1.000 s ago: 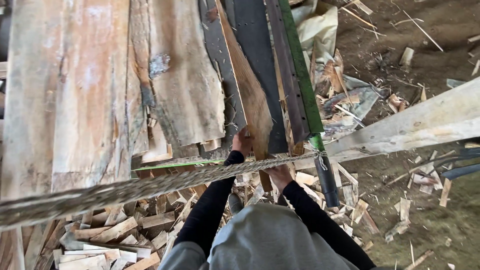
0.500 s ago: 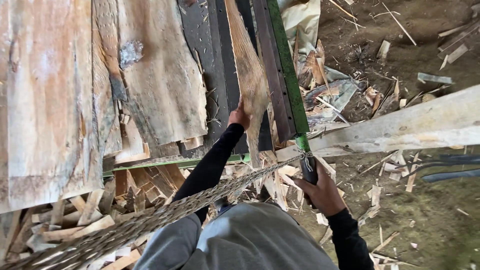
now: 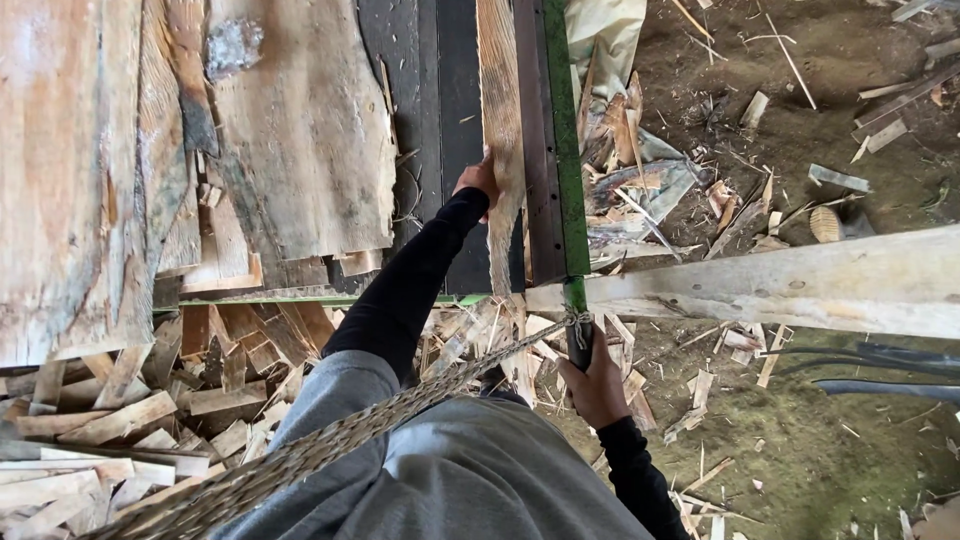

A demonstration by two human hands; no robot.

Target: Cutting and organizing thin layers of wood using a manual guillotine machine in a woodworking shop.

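Observation:
My left hand [image 3: 480, 180] is stretched forward and grips the edge of a long thin wooden slat [image 3: 500, 130] that lies along the dark machine bed [image 3: 440, 90]. My right hand [image 3: 596, 385] is low, closed around a dark lever handle [image 3: 580, 345] at the lower end of a green metal rail [image 3: 562, 140]. A braided rope [image 3: 400, 415] is tied near that handle and runs down to the left across my grey shirt. Both sleeves are black.
Broad rough wooden slabs [image 3: 300, 130] lie on the left of the bed. A heap of short offcuts [image 3: 140, 410] sits below them. A pale beam [image 3: 800, 280] crosses on the right above dirt ground littered with wood scraps [image 3: 700, 190] and dark hoses [image 3: 880, 385].
My left hand pushed the slat forward along the bed. My right hand left the slat, dropped down to the right and closed on the lever handle.

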